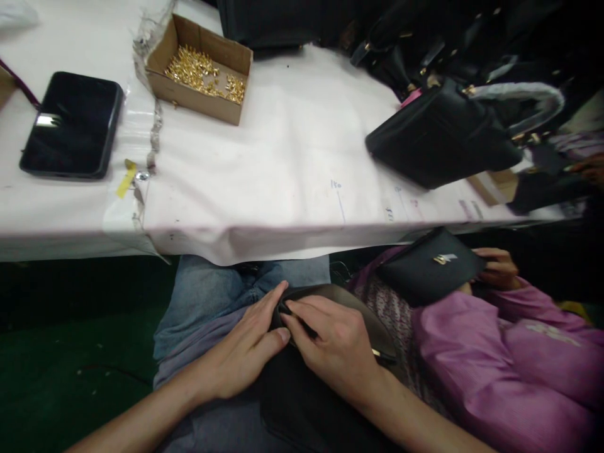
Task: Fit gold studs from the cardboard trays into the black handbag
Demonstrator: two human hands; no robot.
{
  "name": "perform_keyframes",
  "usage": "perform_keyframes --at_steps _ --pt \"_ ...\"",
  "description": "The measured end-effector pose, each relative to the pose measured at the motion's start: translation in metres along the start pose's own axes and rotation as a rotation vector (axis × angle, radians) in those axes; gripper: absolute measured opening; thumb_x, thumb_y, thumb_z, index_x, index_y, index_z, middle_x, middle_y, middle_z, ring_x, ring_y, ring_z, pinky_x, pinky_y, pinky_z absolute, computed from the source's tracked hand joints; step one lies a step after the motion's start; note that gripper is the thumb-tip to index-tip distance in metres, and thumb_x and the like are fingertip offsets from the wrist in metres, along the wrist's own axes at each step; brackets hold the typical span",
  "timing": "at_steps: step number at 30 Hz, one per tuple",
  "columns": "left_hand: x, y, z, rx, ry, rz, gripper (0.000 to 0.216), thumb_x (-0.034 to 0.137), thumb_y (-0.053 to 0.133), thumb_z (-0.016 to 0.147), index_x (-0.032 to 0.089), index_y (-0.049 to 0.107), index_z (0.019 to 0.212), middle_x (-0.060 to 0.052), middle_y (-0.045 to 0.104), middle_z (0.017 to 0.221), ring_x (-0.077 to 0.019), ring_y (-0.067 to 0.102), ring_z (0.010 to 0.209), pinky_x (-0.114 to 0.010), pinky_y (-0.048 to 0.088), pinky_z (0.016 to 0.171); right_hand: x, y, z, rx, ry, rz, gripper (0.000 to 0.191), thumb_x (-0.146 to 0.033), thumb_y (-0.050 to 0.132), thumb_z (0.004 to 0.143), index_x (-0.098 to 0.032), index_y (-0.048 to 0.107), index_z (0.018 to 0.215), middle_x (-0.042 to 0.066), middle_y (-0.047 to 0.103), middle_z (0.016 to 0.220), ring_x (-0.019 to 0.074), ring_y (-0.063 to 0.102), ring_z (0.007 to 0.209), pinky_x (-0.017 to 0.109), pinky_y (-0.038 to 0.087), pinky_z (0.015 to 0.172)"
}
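Observation:
A black leather bag (302,402) lies on my lap, below the table edge. My left hand (243,352) rests against its top edge, fingers together and the thumb pressed to the leather. Fingers bent, my right hand (333,343) pinches the same dark edge, and its fingertips meet my left thumb. A dark curved handle or flap (363,314) arches behind my right hand.
A white-covered table (283,163) carries a cardboard box of gold studs (201,69), a black phone (70,123) and a black handbag (443,138). At the right, a person in a purple sleeve (495,358) holds a small black purse (431,267).

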State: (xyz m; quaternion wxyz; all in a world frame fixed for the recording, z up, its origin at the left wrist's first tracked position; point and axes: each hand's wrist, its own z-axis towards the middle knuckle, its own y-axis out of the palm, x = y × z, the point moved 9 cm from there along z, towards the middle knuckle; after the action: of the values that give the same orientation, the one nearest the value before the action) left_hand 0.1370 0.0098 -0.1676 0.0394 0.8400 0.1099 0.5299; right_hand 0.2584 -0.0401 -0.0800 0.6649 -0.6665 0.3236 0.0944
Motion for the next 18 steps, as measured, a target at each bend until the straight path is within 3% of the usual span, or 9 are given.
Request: perform_keyframes --at_steps 3,6,12,18 --pt "-0.002 -0.001 0.0 0.005 -0.005 0.005 0.076 0.049 0.045 0.116 0.027 0.02 0.184 -0.001 0.016 0.191 -0.0242 0.014 0.178 -0.055 0.009 0.148 0.008 0.006 0.007 -0.061 0.133 0.095 0.016 -0.022 0.07 0.105 -0.025 0.083 0.096 0.003 0.08 0.09 0.0201 0.074 0.081 0.037 0.06 0.077" --pt "-0.002 -0.001 0.0 0.006 0.015 -0.011 0.077 0.049 0.044 0.117 0.027 0.013 0.184 0.0 0.01 0.192 -0.0237 0.01 0.179 -0.056 0.006 0.148 0.01 0.007 0.011 -0.056 0.183 0.124 0.013 -0.024 0.073 0.104 -0.027 0.086 0.101 0.002 0.082 0.095 0.0202 0.075 0.086 0.037 0.058 0.081" --pt "-0.006 -0.002 -0.001 -0.028 0.046 -0.001 0.081 0.051 0.047 0.119 0.029 0.004 0.184 0.0 0.0 0.191 -0.0256 0.003 0.179 -0.058 0.003 0.148 0.005 0.012 0.013 -0.044 0.064 0.05 0.016 -0.023 0.064 0.107 -0.023 0.08 0.106 0.005 0.081 0.103 0.0217 0.076 0.095 0.037 0.058 0.089" --pt "0.001 -0.005 -0.002 -0.066 0.037 0.066 0.084 0.052 0.052 0.117 0.029 0.006 0.183 -0.002 0.002 0.191 -0.0274 0.006 0.179 -0.06 0.005 0.147 0.0 0.008 0.024 -0.14 0.0 0.03 0.009 -0.013 0.068 0.097 -0.021 0.07 0.096 0.002 0.071 0.088 0.0198 0.07 0.084 0.035 0.052 0.078"
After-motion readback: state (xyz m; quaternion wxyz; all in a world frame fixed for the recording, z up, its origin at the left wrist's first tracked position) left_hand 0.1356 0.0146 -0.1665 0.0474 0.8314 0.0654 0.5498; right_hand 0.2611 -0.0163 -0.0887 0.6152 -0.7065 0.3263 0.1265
